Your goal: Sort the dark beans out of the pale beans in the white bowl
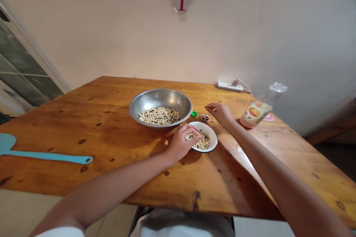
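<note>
My left hand (185, 141) is at the left side of a small white bowl (213, 139), its fingers apart over the pale and dark beans (205, 141) inside. My right hand (219, 113) hovers just right of a tiny cup (205, 118) of dark and light bits, its thumb and fingertips pinched together; whatever they hold is too small to make out. Behind my left hand stands a wide steel bowl (136, 109) with many mixed beans (160, 115). A green cap (194, 113) lies between the steel bowl and the tiny cup.
A bottle (256, 113) with an orange label stands at the right, beside a pink item (269, 117). A white power strip (230, 86) lies at the table's back edge. On the left of the wooden table (111, 129) is a turquoise fly swatter (50, 155).
</note>
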`<action>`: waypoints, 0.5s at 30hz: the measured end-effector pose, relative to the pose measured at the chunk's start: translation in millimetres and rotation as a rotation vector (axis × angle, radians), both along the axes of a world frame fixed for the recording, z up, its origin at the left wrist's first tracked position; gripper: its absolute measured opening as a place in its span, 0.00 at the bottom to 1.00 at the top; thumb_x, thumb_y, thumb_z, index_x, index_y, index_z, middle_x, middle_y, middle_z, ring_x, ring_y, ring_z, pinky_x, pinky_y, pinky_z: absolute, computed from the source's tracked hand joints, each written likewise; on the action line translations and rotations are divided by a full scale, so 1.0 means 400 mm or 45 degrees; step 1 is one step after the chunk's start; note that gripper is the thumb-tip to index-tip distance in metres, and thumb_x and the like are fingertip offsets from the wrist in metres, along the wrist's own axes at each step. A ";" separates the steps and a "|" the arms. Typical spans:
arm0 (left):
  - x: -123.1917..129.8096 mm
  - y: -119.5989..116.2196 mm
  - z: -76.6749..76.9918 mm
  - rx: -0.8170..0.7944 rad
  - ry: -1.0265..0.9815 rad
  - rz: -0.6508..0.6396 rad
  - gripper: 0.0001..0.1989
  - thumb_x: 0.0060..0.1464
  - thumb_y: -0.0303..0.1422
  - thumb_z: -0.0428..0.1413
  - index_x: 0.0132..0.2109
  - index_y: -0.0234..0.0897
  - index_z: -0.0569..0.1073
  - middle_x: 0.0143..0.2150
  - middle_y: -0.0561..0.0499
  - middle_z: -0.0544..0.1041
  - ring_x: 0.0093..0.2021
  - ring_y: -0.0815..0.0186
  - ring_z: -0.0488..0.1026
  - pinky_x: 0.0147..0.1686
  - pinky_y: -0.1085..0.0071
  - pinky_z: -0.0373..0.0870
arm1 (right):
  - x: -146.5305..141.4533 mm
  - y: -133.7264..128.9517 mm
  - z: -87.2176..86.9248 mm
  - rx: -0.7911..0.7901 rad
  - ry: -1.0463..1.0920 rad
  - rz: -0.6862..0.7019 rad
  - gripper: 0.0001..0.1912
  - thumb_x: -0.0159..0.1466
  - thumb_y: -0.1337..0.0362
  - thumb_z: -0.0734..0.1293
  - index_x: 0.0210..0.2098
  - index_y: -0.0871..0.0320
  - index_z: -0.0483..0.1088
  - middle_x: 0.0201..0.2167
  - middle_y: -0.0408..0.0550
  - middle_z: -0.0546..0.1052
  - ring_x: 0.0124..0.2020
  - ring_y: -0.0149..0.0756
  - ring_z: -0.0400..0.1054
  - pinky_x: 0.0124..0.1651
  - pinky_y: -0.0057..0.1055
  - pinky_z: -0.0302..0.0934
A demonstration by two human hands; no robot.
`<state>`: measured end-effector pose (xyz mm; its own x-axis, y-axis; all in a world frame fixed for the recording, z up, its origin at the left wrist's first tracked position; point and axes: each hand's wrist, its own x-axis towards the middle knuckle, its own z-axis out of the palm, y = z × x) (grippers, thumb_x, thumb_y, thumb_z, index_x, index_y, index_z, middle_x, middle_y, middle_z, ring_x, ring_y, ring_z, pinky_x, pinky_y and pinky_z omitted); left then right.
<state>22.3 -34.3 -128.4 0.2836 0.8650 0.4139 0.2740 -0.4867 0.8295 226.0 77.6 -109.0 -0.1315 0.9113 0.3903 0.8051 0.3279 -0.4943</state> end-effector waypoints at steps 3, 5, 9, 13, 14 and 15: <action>0.000 0.002 -0.001 0.010 -0.009 -0.008 0.06 0.54 0.32 0.55 0.29 0.38 0.73 0.40 0.50 0.73 0.46 0.63 0.69 0.51 0.65 0.60 | -0.012 -0.061 0.022 0.016 0.199 0.033 0.10 0.61 0.63 0.63 0.39 0.59 0.73 0.38 0.51 0.79 0.38 0.37 0.73 0.42 0.34 0.66; 0.000 0.003 -0.001 0.011 -0.025 -0.014 0.06 0.54 0.32 0.55 0.29 0.38 0.73 0.39 0.50 0.73 0.46 0.63 0.69 0.51 0.65 0.61 | -0.026 -0.119 0.029 -0.036 0.385 0.114 0.14 0.60 0.58 0.64 0.43 0.59 0.71 0.39 0.50 0.79 0.38 0.35 0.74 0.41 0.32 0.67; 0.001 0.003 0.003 0.003 -0.017 -0.014 0.06 0.54 0.30 0.55 0.28 0.38 0.71 0.38 0.51 0.72 0.45 0.64 0.69 0.50 0.66 0.61 | -0.057 -0.214 0.025 -0.387 1.095 0.316 0.15 0.50 0.57 0.73 0.34 0.58 0.74 0.33 0.47 0.79 0.33 0.33 0.72 0.41 0.33 0.66; 0.003 0.003 0.004 -0.005 -0.019 -0.027 0.06 0.54 0.30 0.55 0.28 0.38 0.71 0.38 0.51 0.72 0.45 0.64 0.68 0.50 0.67 0.60 | -0.071 -0.235 0.011 -0.537 1.254 0.355 0.13 0.48 0.58 0.74 0.31 0.57 0.76 0.29 0.44 0.78 0.30 0.29 0.70 0.40 0.31 0.65; 0.003 0.004 0.004 -0.008 -0.022 -0.030 0.07 0.54 0.30 0.55 0.28 0.38 0.71 0.37 0.51 0.72 0.44 0.64 0.68 0.50 0.67 0.60 | -0.071 -0.233 0.009 -0.550 1.268 0.363 0.12 0.49 0.58 0.74 0.31 0.57 0.77 0.29 0.44 0.78 0.29 0.29 0.69 0.40 0.31 0.65; 0.003 0.004 0.003 -0.008 -0.023 -0.030 0.07 0.54 0.30 0.55 0.28 0.38 0.71 0.37 0.51 0.72 0.44 0.64 0.68 0.49 0.68 0.60 | -0.071 -0.232 0.008 -0.556 1.277 0.373 0.12 0.49 0.58 0.74 0.32 0.57 0.77 0.29 0.44 0.78 0.30 0.28 0.69 0.40 0.30 0.65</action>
<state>23.5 -32.7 -127.1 0.2965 0.8608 0.4137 0.2472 -0.4876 0.8373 197.5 -15.0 -105.9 -0.1693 0.9809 0.0958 -0.0985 0.0799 -0.9919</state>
